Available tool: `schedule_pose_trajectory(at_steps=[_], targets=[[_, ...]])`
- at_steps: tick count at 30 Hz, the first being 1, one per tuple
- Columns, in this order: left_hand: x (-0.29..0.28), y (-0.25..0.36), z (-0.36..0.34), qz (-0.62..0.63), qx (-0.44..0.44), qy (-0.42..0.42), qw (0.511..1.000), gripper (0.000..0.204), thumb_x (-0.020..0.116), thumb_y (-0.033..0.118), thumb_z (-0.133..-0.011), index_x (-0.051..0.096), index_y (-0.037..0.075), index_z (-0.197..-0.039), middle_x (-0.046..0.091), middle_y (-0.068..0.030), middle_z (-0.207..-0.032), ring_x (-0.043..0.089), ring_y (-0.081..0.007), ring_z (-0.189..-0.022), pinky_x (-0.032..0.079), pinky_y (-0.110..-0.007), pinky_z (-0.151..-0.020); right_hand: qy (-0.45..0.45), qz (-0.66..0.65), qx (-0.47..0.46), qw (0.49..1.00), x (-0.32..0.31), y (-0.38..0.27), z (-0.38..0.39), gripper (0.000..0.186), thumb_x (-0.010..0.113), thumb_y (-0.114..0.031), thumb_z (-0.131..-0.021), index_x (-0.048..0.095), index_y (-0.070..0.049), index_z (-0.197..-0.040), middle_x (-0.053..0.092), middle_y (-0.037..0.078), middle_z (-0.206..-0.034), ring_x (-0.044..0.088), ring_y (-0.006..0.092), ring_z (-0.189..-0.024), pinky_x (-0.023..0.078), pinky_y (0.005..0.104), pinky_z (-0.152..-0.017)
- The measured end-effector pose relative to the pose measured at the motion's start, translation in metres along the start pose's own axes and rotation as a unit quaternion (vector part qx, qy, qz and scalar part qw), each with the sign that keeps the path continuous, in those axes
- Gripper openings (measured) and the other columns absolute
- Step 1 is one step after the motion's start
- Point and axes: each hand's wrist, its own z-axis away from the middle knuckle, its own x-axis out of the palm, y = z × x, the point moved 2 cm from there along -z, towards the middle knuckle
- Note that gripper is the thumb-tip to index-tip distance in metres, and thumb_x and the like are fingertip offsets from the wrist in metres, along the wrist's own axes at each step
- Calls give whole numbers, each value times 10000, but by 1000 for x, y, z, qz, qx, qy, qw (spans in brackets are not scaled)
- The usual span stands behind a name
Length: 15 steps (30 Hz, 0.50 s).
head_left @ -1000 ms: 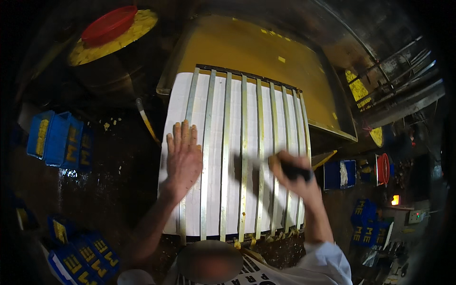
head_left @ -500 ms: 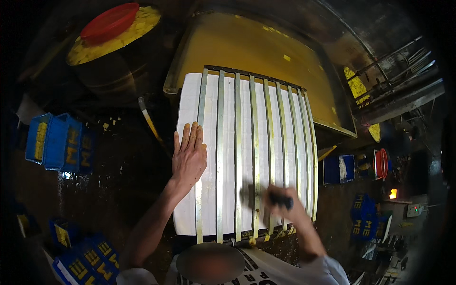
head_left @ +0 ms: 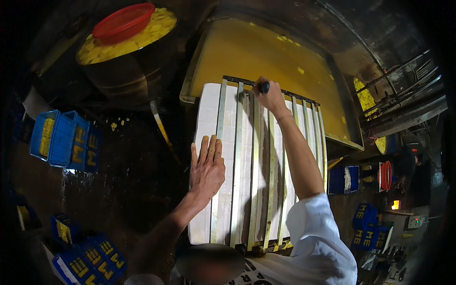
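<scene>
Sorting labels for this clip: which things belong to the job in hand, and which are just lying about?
In use:
right hand, gripping a dark-handled tool
left hand, on the white slab
metal slats across it

Apparently just around:
red basin
barrel of yellow pieces
blue crates

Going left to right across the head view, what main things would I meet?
Light-blue crates → pale-ended stick → left hand, fingers extended → right hand, gripping a dark handle → dark-blue bin → round red tub.
</scene>
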Motion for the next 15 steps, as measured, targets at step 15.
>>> schedule_pose_trajectory(at_steps=[15], targets=[[-5, -32, 8, 17, -9, 33, 999, 530, 441, 219, -999, 388, -73, -1438, 339, -217, -1538, 189, -352, -1483, 62, -601, -1186, -159, -105, 54, 980, -79, -165, 138, 99, 665, -93, -847, 607, -16, -824, 540, 129, -620, 602, 170, -578, 472, 338, -563]])
